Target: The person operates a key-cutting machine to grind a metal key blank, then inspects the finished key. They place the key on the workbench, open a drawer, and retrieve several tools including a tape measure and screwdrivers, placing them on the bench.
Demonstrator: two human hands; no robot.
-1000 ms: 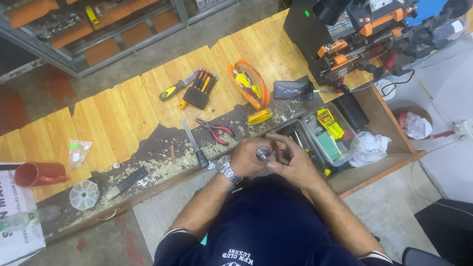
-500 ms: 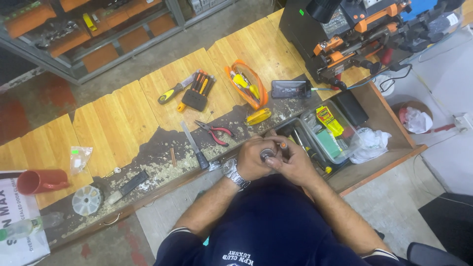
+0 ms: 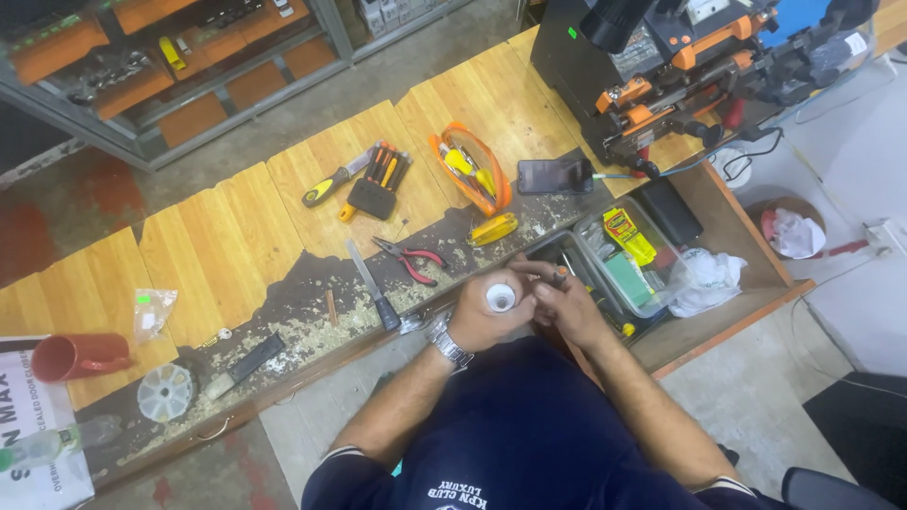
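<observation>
Left hand, wristwatch on wrist, fingers curled tight round small white round object, held at near edge of wooden bench. Right hand touching left hand, fingertips pinched on small thin item, too small to identify. Beyond white object: red-handled pliers, file with dark handle, yellow utility knife. Right of it: clear plastic tray of small items. Farther back: black phone, key-cutting machine.
</observation>
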